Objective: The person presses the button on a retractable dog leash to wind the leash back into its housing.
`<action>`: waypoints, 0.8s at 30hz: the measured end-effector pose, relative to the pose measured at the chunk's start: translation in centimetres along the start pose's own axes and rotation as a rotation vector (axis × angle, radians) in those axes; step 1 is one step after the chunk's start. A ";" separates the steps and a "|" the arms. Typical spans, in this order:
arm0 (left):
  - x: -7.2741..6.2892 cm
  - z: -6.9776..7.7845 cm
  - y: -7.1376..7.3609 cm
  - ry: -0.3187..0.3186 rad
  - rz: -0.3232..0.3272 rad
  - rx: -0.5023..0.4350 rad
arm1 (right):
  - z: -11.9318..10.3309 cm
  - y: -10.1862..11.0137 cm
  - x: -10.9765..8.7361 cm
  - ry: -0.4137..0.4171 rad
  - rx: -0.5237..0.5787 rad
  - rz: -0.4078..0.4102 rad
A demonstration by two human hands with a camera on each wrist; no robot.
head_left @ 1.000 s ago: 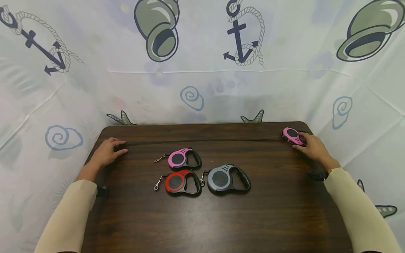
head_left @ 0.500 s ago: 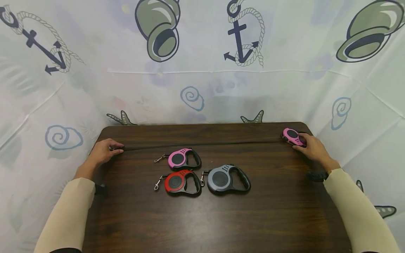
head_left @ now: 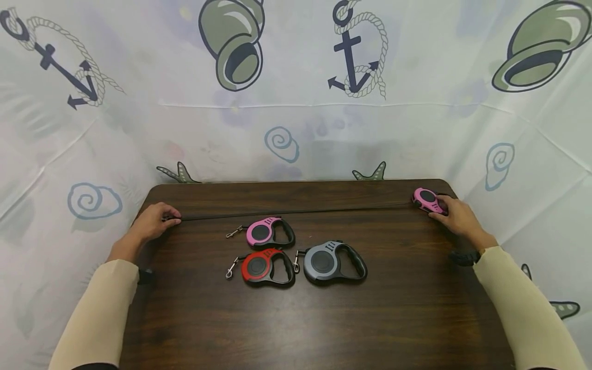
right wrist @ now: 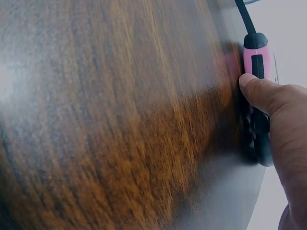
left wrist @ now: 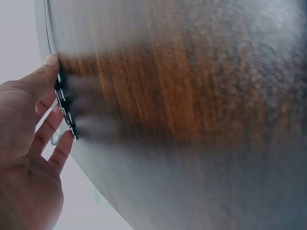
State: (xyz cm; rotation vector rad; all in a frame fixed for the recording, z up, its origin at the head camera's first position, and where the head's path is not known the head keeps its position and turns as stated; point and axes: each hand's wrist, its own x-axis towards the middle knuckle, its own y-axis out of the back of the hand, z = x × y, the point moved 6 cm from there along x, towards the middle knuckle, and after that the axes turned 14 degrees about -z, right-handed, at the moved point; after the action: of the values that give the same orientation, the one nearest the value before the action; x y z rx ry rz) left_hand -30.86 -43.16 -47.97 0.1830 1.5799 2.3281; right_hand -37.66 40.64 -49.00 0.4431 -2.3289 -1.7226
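A black cord (head_left: 296, 211) stretches nearly straight across the back of the table. At its left end, my left hand (head_left: 155, 222) pinches the dark clip (left wrist: 65, 108), thumb and fingertips along it in the left wrist view. The other end runs into a pink and black retractable dog leash (head_left: 427, 200), whose handle my right hand (head_left: 458, 216) grips at the table's back right. In the right wrist view the thumb presses on the side of that pink case (right wrist: 256, 53), partly hiding it.
A second pink leash (head_left: 260, 233), a red leash (head_left: 257, 266) and a larger grey leash (head_left: 322, 261) lie mid-table, metal clips pointing left or down. The dark wooden table (head_left: 305, 329) meets a patterned white cloth (head_left: 314, 133) behind and at both sides.
My left hand has shifted slightly left and nearer, its fingers closing on the clip. The cord's left end has come nearer with it. The right hand and its leash have stayed put.
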 end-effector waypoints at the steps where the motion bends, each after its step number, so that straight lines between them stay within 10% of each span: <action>1: 0.0 0.0 0.0 0.000 -0.004 0.004 | 0.0 0.0 0.0 -0.001 -0.005 0.000; 14: -0.3 -0.7 -0.6 0.092 0.033 0.039 | -0.7 0.9 0.0 0.020 -0.090 0.048; 24: -0.3 -0.4 -0.6 0.035 0.070 -0.041 | -0.3 0.8 -0.3 0.014 -0.019 0.028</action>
State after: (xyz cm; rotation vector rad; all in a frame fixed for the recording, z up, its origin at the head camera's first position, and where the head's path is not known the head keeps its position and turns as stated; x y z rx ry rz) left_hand -30.61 -43.37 -48.61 0.1925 1.5642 2.4276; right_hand -37.32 40.70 -48.13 0.4160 -2.2961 -1.7226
